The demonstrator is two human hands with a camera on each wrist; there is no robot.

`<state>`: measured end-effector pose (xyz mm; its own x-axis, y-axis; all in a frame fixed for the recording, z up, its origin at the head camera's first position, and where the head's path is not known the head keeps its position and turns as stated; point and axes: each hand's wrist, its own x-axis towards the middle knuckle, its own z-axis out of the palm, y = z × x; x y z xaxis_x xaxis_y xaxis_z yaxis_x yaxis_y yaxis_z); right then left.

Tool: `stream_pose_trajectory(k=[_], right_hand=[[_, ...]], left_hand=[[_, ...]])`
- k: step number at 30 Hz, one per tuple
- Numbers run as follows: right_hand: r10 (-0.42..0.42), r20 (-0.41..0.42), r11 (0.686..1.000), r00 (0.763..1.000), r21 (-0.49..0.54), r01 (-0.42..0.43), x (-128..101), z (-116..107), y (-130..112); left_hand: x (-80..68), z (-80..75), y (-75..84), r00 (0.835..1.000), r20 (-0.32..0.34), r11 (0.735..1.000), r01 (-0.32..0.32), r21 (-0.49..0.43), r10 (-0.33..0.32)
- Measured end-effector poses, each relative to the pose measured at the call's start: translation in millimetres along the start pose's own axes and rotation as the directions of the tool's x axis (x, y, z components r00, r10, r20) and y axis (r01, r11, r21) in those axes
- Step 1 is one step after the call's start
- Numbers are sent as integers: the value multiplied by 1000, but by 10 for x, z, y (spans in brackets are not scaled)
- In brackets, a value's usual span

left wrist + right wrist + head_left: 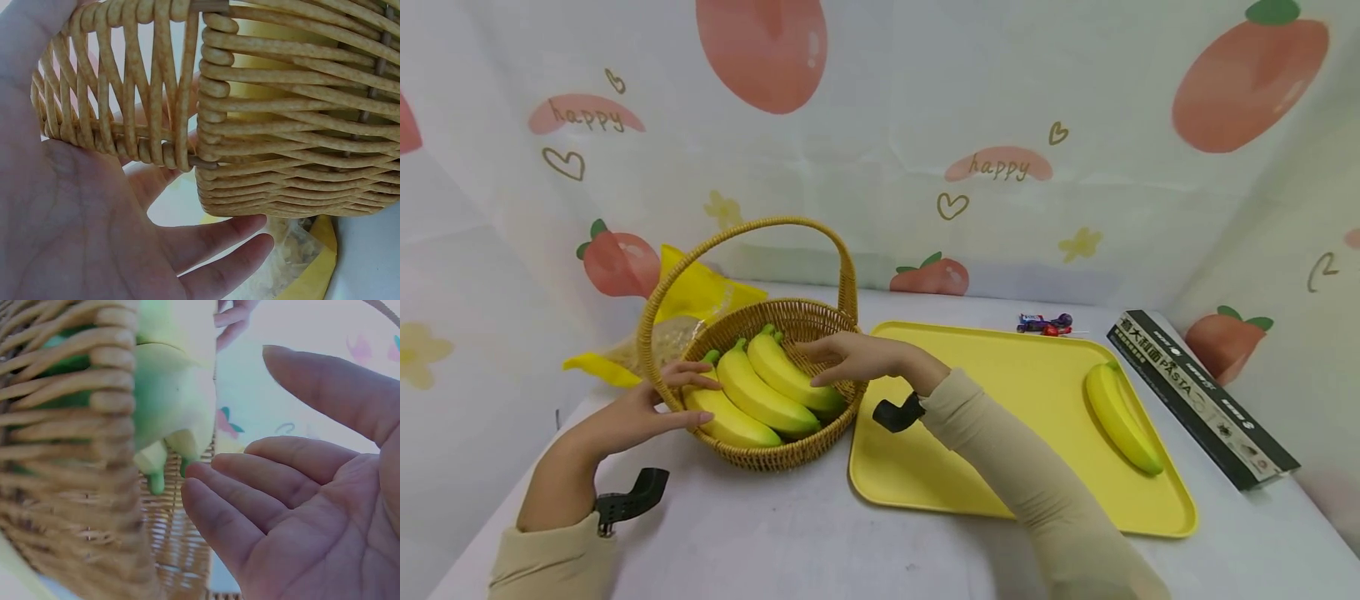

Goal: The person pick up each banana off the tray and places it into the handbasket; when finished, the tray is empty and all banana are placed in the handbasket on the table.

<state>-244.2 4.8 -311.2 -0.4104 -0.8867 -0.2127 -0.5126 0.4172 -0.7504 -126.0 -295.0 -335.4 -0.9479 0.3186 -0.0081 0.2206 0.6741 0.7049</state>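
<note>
A wicker basket (790,457) with a tall handle holds a bunch of three yellow bananas (760,392). My left hand (658,404) lies flat against the basket's left side, with its thumb over the rim. In the left wrist view its open palm (94,237) is beside the woven wall (281,144). My right hand (842,357) reaches over the right rim, its straight fingers resting on the rightmost banana. In the right wrist view the right hand's fingers (250,500) are by the green stem ends of the bananas (175,394), inside the basket (75,487).
A yellow tray (1000,367) lies right of the basket with one banana (1122,417) on its right side. A dark pasta box (1198,396) sits at the far right, small wrapped sweets (1045,323) behind the tray, and a yellow bag (700,292) behind the basket.
</note>
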Motion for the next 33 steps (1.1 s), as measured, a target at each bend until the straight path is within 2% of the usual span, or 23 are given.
stream_pose_trajectory(k=[15, 22, 27, 33], right_hand=[[-21, -126, 991, 992, 125, 37, -585, 5, 209], [-33, -147, 986, 989, 156, 56, -837, 64, 300], [-9, -171, 986, 985, 161, 37, -1049, 94, 358], [40, -216, 971, 976, 238, 13, -1293, 149, 537]], left_hand=[[-10, -3, 8, 1000, -1, 1000, -4, 6, 4], [-18, 7, 6, 1000, -7, 1000, -14, 16, 14], [-16, 2, 16, 1000, -7, 1000, -11, 18, 11], [-19, 3, 20, 1000, -13, 1000, -5, 20, 6]])
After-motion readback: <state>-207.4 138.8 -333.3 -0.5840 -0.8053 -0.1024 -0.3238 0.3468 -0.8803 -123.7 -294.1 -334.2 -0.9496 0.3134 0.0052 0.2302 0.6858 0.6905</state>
